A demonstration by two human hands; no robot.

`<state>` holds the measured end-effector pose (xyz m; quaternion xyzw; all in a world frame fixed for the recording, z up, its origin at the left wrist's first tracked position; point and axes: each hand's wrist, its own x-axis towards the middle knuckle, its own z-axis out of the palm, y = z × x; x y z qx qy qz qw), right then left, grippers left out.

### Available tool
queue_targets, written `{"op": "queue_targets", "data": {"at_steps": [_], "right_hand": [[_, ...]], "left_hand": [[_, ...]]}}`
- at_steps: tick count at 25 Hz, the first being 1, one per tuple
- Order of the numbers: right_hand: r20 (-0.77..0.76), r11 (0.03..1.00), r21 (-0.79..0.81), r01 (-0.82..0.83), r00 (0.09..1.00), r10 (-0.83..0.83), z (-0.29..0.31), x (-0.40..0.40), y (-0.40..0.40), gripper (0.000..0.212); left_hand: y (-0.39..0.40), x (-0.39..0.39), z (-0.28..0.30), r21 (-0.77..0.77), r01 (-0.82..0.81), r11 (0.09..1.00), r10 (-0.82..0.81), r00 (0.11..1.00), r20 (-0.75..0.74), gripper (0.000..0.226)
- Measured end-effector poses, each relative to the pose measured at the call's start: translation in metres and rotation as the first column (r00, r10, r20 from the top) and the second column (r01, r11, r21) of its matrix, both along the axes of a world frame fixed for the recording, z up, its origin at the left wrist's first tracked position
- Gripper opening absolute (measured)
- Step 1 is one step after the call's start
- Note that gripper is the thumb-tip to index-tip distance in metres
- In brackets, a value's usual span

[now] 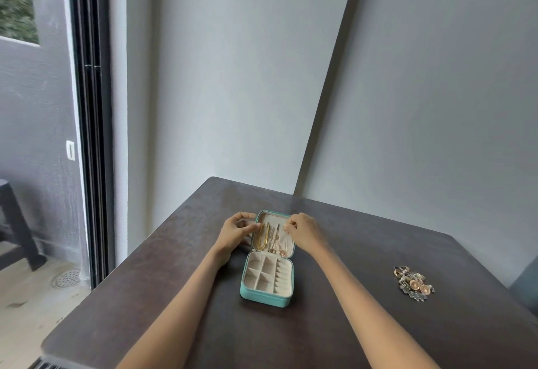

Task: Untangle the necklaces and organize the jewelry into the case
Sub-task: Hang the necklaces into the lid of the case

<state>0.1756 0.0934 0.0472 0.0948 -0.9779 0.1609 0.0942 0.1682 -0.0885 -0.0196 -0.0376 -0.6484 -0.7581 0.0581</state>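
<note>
I see the teal jewelry case lying open flat near the middle of the dark table, lid half away from me, tray half toward me. Several necklaces hang in the lid — a thicker gold chain on the left, thinner ones beside it, small pendants at their lower ends. The tray's compartments look empty from here.

My left hand sits at the lid's left edge, fingers curled, fingertips near the gold chain; whether it pinches the chain or only steadies the lid I cannot tell. My right hand is at the lid's upper right, fingers curled tight as if pinching a fine chain or clasp, but the thing between them is too small to make out.

The rest of the jewelry — rings and round pieces in a loose pile — lies well apart on my right, untouched.

The risks, as I judge them: the thin chains hang close together, so a tug on one could drag its neighbour and knot them again. A clasp not seated on its hook would slide down into a heap at the hinge. Pressing the lid's edge unevenly could shift the whole case and swing the pendants across each other.
</note>
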Motion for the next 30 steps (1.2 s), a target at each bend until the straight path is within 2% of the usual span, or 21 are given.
{"op": "queue_targets", "data": {"at_steps": [10,14,15,18,30], "right_hand": [[-0.271,0.975,0.200,0.094,0.962,-0.037,-0.004,-0.009,-0.007,0.027],[-0.377,0.925,0.366,0.103,0.925,0.046,-0.008,-0.004,-0.009,0.017],[-0.400,0.910,0.404,0.092,0.912,0.085,-0.009,-0.004,-0.009,0.028],[-0.391,0.896,0.441,0.047,0.909,0.144,-0.006,-0.005,-0.004,0.045],[-0.395,0.823,0.568,0.007,0.880,0.265,-0.003,-0.009,-0.002,0.048]], "left_hand": [[-0.003,0.002,-0.003,0.021,0.047,0.999,-0.046,0.997,-0.055,0.022],[-0.005,0.001,-0.005,0.021,0.086,0.996,-0.084,0.994,-0.069,0.024],[-0.006,0.001,-0.005,0.020,0.098,0.995,-0.097,0.993,-0.071,0.024],[-0.007,0.001,-0.004,0.015,0.122,0.992,-0.121,0.989,-0.080,0.023],[-0.009,0.000,-0.006,0.004,0.136,0.991,-0.135,0.987,-0.091,0.026]]}}
